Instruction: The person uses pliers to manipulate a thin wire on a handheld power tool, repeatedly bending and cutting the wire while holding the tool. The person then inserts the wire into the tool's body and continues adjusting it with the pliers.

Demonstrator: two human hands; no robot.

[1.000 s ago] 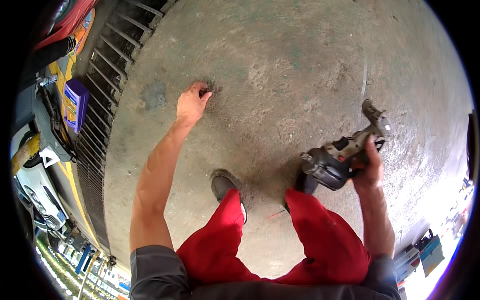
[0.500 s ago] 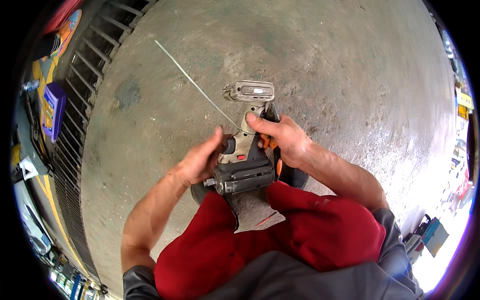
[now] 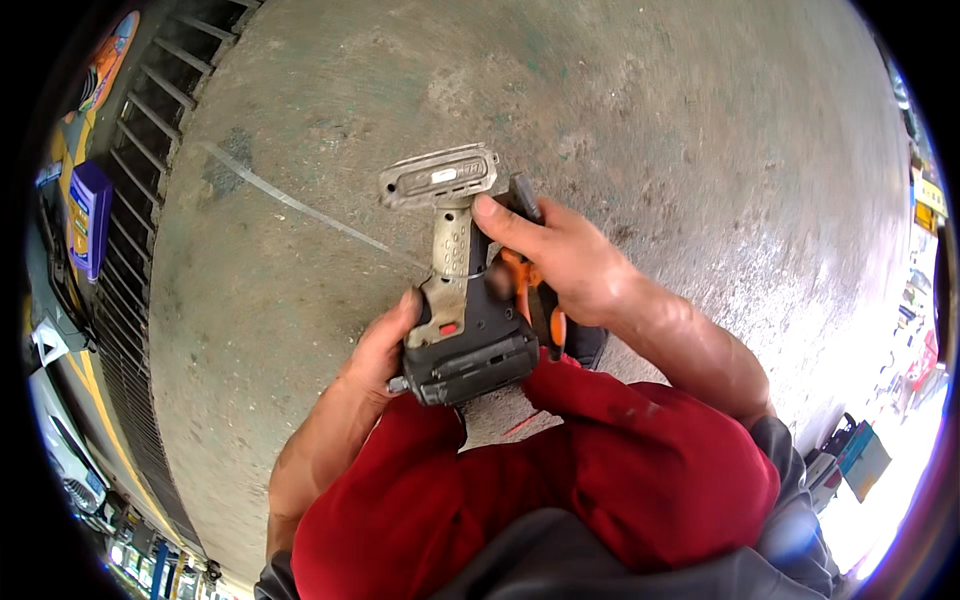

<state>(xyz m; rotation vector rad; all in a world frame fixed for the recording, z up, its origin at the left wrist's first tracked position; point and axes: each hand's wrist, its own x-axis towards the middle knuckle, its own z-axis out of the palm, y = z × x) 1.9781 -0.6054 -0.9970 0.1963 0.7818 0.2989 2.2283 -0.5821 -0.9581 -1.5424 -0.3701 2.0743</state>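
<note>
A worn grey-and-black cordless impact wrench (image 3: 470,365) is held between my hands above my knees, handle pointing away and its foot bare of a battery. My left hand (image 3: 375,345) is closed round the nose end, thumb on the housing, its fingers hidden underneath. A pale cable tie (image 3: 300,207) loops round the handle, its long tail reaching out to the far left. My right hand (image 3: 580,262) grips the handle, thumb near the foot. Tucked in that same hand are orange-and-black pliers (image 3: 557,328); their jaws are hard to make out.
Beneath is a stained concrete floor (image 3: 650,120). A metal drain grate (image 3: 150,120) runs along the left, with a purple box (image 3: 90,220) beyond it. My red-trousered knees (image 3: 650,430) are close below the wrench. At the lower right stands a blue-and-grey item (image 3: 860,460).
The impact wrench has tilted and shifted left, its foot swinging left and nearer the view. The cable tie's tail has swung down to the left. My left hand has closed onto the nose end.
</note>
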